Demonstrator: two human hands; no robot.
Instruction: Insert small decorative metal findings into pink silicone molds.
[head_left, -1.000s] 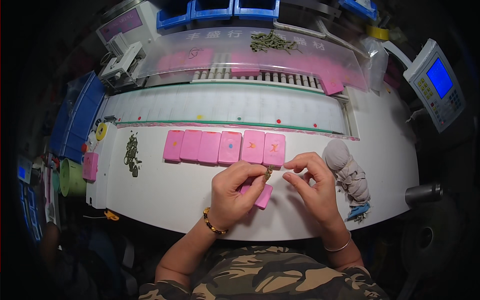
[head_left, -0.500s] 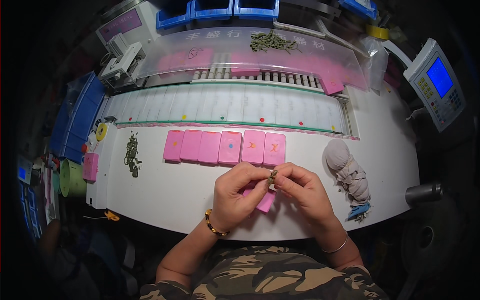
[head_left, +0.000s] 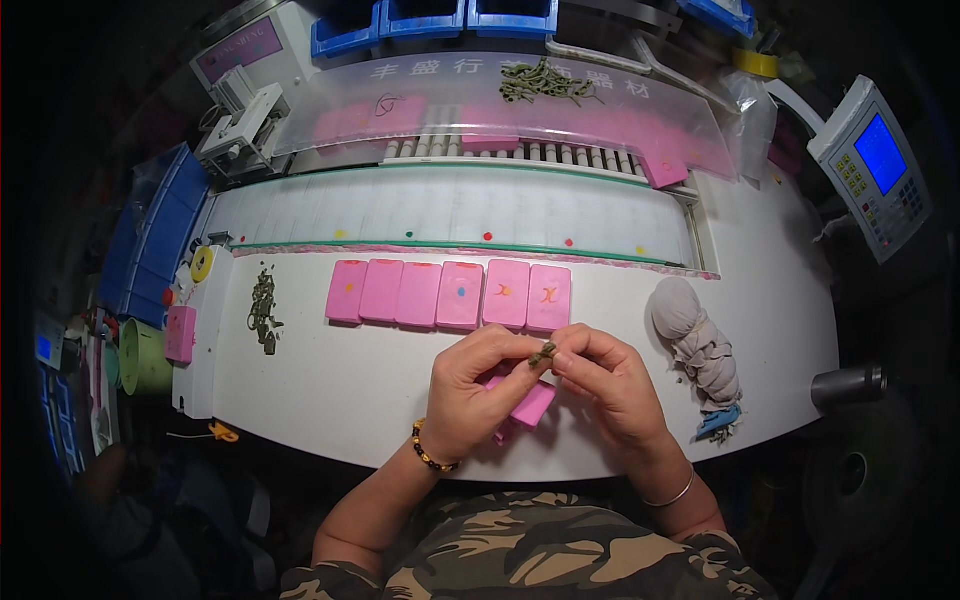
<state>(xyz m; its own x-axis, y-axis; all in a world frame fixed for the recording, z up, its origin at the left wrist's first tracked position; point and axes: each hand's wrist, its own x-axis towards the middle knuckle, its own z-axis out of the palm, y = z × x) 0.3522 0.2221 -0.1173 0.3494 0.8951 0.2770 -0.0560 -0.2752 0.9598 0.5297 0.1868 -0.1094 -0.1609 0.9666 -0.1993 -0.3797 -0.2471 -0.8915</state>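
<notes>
Just in front of the row of pink blocks, a small dark green piece [head_left: 542, 355] is pinched between the fingertips of both my hands. My left hand [head_left: 478, 380] closes thumb and forefinger on its left side. From the other side, my right hand [head_left: 612, 385] grips it with thumb and fingers. Its exact shape is too small to make out. Under my hands lies a pink block [head_left: 534, 405], partly hidden by my left hand. Beyond my fingertips stand several pink blocks [head_left: 460, 295] side by side, some with coloured marks on top.
Green scraps [head_left: 264, 308] lie at the table's left. A cloth-wrapped bundle [head_left: 690, 335] sits right of my right hand. Behind the blocks runs a pale conveyor belt [head_left: 450, 205] with coloured dots. A clear cover [head_left: 420, 95] bears a green pile [head_left: 548, 82]; a control panel [head_left: 870, 165] stands right.
The coloured dots on the belt have shifted to the left. Between my fingertips the green piece has turned slightly. My hands have stayed nearly in place.
</notes>
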